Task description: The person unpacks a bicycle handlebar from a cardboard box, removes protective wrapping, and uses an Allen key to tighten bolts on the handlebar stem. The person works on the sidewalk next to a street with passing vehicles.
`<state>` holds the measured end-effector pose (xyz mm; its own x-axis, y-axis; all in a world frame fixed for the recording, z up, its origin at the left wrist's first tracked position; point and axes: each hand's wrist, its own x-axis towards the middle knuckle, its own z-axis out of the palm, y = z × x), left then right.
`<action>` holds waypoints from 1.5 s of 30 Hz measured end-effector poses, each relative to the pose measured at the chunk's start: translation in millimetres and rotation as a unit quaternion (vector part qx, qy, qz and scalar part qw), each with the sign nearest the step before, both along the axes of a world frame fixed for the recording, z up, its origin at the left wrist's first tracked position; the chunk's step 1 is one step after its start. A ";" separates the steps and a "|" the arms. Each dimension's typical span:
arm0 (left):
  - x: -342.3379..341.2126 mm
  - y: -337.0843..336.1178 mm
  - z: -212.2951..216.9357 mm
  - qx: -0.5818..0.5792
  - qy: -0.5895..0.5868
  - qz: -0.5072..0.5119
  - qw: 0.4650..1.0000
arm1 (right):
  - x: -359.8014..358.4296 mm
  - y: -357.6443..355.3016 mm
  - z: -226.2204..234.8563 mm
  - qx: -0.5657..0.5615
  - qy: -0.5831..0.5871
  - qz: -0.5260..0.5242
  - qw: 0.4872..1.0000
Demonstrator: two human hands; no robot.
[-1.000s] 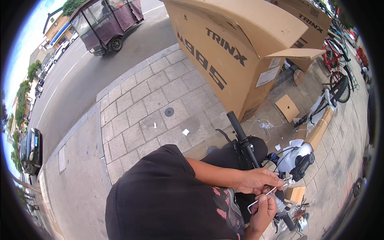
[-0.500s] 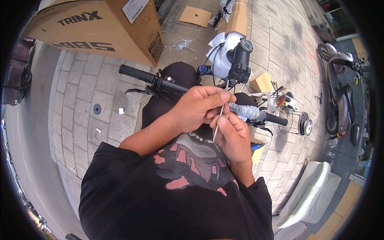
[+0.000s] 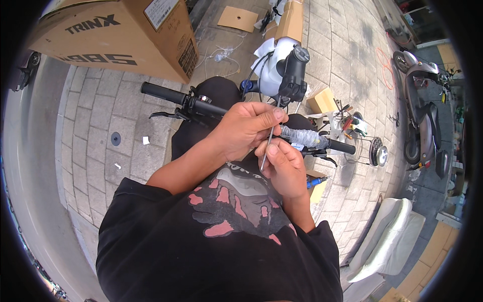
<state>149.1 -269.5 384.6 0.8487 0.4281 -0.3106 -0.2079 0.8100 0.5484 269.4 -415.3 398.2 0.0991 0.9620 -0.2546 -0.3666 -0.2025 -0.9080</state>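
Note:
My left hand (image 3: 246, 126) pinches a thin metal rod (image 3: 271, 132) between thumb and fingers. Just below it, my right hand (image 3: 282, 163) grips the same rod nearer its lower end, thumb on top. The rod's upper end reaches the black stem (image 3: 293, 75) of a bicycle; whether it sits in a bolt I cannot tell. A black handlebar runs crosswise beneath my hands, its middle hidden by them. Its left grip (image 3: 163, 92) and brake lever stick out at the left; clear plastic wrap (image 3: 304, 137) covers part of the right side, before the right grip (image 3: 342, 146).
A large cardboard box (image 3: 131, 40) stands at the far left. Tools (image 3: 352, 123) and a small carton (image 3: 323, 101) lie right of the handlebar, beside a chainring and crank (image 3: 377, 151). A scooter (image 3: 421, 110) is parked at the right. White padding (image 3: 385, 241) lies at the lower right.
The whole view has shifted slightly, so things appear a little further left and higher. Both hands keep their hold on the rod, with barely any movement relative to the stem.

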 end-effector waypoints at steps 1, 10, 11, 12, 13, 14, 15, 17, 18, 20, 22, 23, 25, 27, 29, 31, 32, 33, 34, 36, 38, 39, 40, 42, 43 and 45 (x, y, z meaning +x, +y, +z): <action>-1.5 0.5 3.5 -0.010 0.001 -0.005 1.000 | -0.3 -4.3 1.0 0.026 -0.016 0.033 0.999; -1.0 -2.3 -10.7 -0.034 -0.037 -0.002 0.999 | -11.6 -17.1 -25.3 0.001 0.205 0.125 0.971; -0.2 -2.6 -10.6 -0.035 -0.031 0.000 0.999 | -13.3 -19.4 -30.7 0.002 0.257 0.118 0.959; 0.8 -2.8 -9.5 -0.035 -0.027 0.005 0.999 | -15.1 -20.6 -32.5 0.003 0.305 0.113 0.945; -0.4 -4.3 -7.4 -0.031 -0.020 0.004 0.999 | -20.3 -21.9 -30.2 0.005 0.285 0.095 0.954; -0.5 -4.1 -6.0 -0.048 -0.043 0.004 0.998 | -23.5 -21.7 -23.3 0.001 0.236 0.072 0.969; 0.9 -2.9 -6.9 -0.051 -0.031 0.000 0.998 | -25.8 -20.2 -12.0 -0.014 0.206 0.043 0.977; 4.7 -4.8 -13.5 -0.066 -0.044 -0.016 0.997 | -22.6 -24.0 5.2 -0.085 0.176 -0.002 0.981; 8.0 -3.9 -17.7 -0.064 -0.040 -0.026 0.997 | -19.7 -24.5 12.8 -0.135 0.151 -0.019 0.979; 4.3 -7.0 -19.0 -0.066 -0.020 -0.006 0.998 | -28.5 -20.9 40.4 -0.115 -0.248 -0.014 0.962; 5.3 -3.6 -18.6 -0.082 -0.066 -0.007 0.994 | -27.4 -19.4 46.3 -0.053 -0.282 -0.022 0.958; 4.0 -3.8 -20.4 -0.094 -0.086 -0.002 0.992 | -25.9 -20.8 47.3 -0.025 -0.296 -0.018 0.955; 5.8 -5.2 -21.9 -0.113 -0.115 -0.012 0.987 | -16.7 -28.5 30.9 -0.040 -0.056 0.049 0.996; 8.9 -6.7 -25.9 -0.126 -0.133 -0.021 0.983 | -5.2 -34.5 4.0 -0.026 0.183 0.139 0.973; 9.6 -6.8 -28.7 -0.126 -0.140 -0.023 0.982 | -18.5 -35.4 -12.2 0.006 0.288 0.114 0.951; 10.2 -6.4 -29.4 -0.129 -0.144 -0.024 0.981 | -21.0 -32.4 -19.0 0.030 0.347 0.103 0.932; 9.1 -6.5 -29.2 -0.131 -0.144 -0.023 0.981 | -20.1 -30.5 -21.1 0.046 0.358 0.102 0.927; 9.1 -7.6 -27.5 -0.131 -0.141 -0.021 0.981 | -18.7 -28.7 -23.1 0.062 0.368 0.100 0.922; 8.7 -7.6 -25.9 -0.130 -0.136 -0.020 0.982 | -17.9 -26.6 -23.2 0.078 0.378 0.099 0.917; 9.8 -6.8 -23.1 -0.130 -0.125 -0.018 0.983 | -22.1 -20.9 -10.2 0.067 0.334 0.067 0.938; 9.0 -6.1 -23.9 -0.124 -0.136 -0.021 0.983 | -25.7 -17.6 -2.2 0.045 0.286 0.030 0.957; 7.7 -5.3 -24.8 -0.120 -0.141 -0.021 0.982 | -26.7 -16.4 5.1 0.021 0.111 0.017 0.993; 5.7 -4.7 -25.3 -0.111 -0.128 -0.022 0.985 | -27.7 -15.9 14.1 -0.003 -0.067 0.003 0.998; -0.4 -6.2 -25.3 -0.096 -0.100 -0.021 0.990 | -32.7 -13.2 29.0 -0.002 -0.374 -0.026 0.927; -2.9 -9.5 -25.1 -0.062 -0.074 -0.018 0.995 | -36.9 -10.7 34.7 0.025 -0.499 -0.040 0.865; -7.5 -17.7 -23.2 0.003 -0.024 -0.012 1.000 | -39.7 -9.2 41.7 0.062 -0.658 -0.054 0.748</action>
<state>141.6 -287.2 361.5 0.8729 0.4085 -0.2667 -0.2143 0.8121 0.5427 229.7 -424.5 439.9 0.2647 0.9384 0.2220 0.8542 -0.1214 -0.5056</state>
